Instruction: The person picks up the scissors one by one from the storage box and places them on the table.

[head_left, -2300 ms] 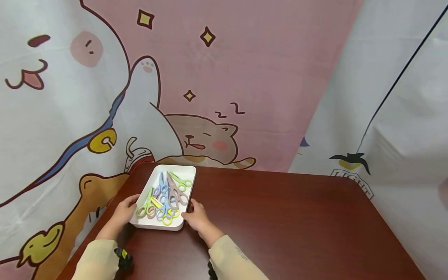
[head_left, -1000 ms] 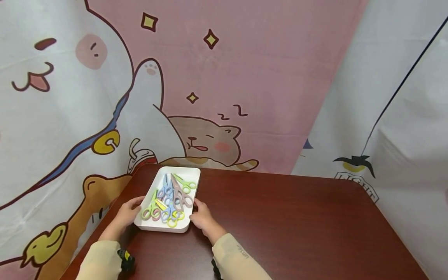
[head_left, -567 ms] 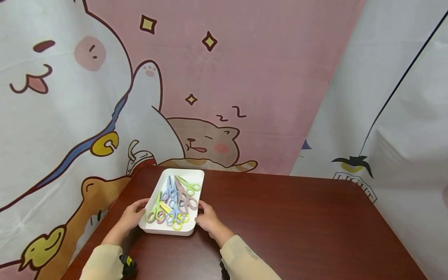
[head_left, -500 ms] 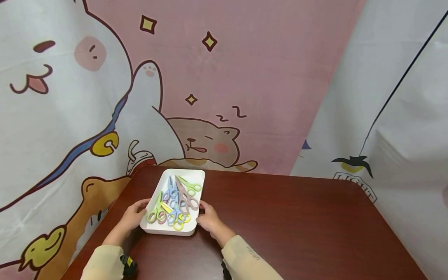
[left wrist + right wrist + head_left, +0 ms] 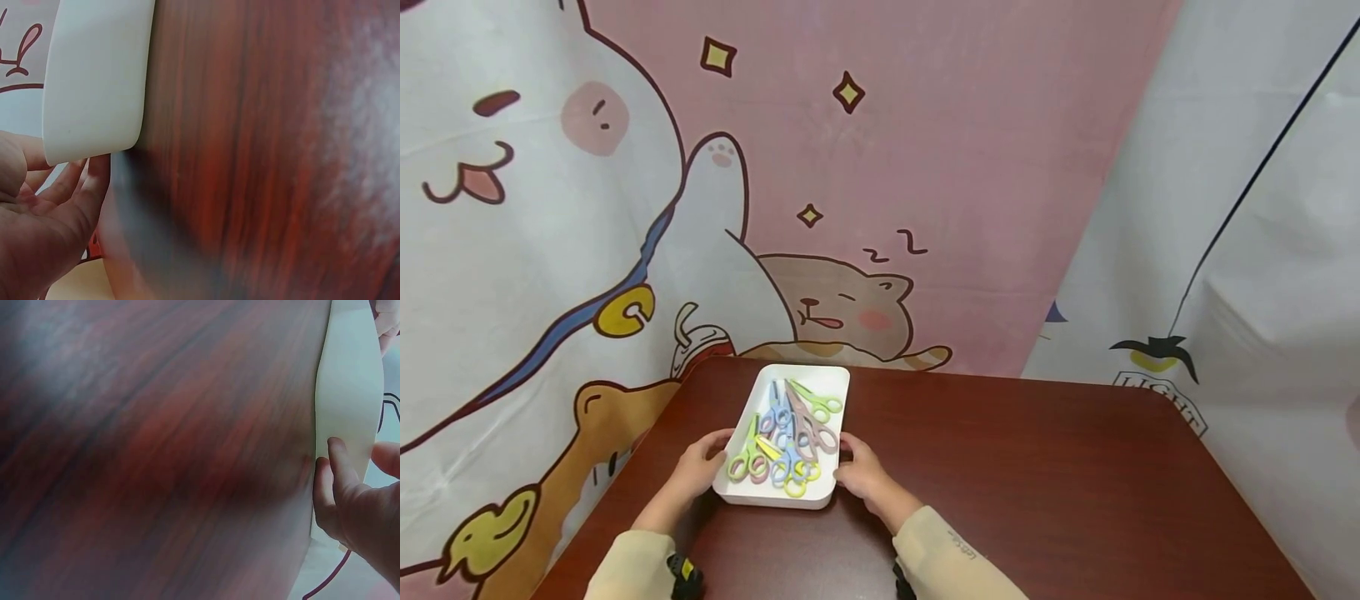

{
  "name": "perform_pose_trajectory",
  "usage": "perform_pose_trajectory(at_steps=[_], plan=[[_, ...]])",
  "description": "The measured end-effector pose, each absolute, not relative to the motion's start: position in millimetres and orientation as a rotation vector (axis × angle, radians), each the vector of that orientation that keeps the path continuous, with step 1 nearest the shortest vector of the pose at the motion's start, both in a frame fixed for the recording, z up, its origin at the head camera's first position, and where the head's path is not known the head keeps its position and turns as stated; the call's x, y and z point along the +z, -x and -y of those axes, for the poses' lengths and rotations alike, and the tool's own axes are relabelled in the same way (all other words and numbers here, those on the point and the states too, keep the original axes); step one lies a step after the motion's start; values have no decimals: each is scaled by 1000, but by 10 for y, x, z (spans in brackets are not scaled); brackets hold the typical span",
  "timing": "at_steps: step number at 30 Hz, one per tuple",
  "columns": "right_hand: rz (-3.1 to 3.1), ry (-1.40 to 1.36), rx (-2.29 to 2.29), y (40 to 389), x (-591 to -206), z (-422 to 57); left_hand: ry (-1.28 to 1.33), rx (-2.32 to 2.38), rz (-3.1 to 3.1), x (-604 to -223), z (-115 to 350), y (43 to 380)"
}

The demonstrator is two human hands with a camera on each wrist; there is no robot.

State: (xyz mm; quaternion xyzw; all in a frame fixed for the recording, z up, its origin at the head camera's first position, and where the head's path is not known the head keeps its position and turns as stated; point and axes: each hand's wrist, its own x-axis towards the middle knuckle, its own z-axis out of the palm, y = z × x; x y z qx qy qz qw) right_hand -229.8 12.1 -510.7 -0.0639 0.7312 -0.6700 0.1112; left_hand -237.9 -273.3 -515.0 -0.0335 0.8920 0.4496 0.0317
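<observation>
Head view: white tray (image 5: pixel 772 500) is showing toward the brown tabletop's (image 5: pixel 1037 483) left end.
Contents: pastel-handled scissors (image 5: pixel 802 422) are lying piled inside.
Left hand (image 5: pixel 698 467): is holding the tray's left side.
Right hand (image 5: pixel 867 472): is holding the opposite side, fingers (image 5: pixel 339 459) pressing its outer wall.

The counter (image 5: pixel 1037 483) is dark reddish-brown with streaked wood grain, a soft shine and rounded far corners. A white tray (image 5: pixel 771 500) is by its far edge, toward the far left corner, its long sides running roughly from far to near; whether it rests flat or slightly raised is unclear.
</observation>
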Motion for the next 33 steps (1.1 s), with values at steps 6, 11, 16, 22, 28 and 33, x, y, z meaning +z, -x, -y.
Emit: perform_pose_trajectory(at_steps=[6, 11, 16, 22, 28, 33], plan=[[-2195, 189, -1948, 2288, -5112, -205, 90, 1383, -2769, -5161, 2649, 2385], [-2206, 188, -1933, 2268, -5108, -293, 95, 1386, -2788, -5162, 2546, 2377], [-2181, 179, -1942, 2241, -5108, -383, 106, 1395, -2786, -5155, 2441, 2359], [-2164, 182, -1957, 2214, -5116, -456, 122, 1358, -2845, -5158, 2348, 2360], [-2141, 181, -1974, 2185, -5112, -549, 92, 1372, -2896, -5169, 2243, 2366], [-2182, 181, -1932, 2154, -5101, -630, 83, 1415, -2871, -5173, 2180, 2356]])
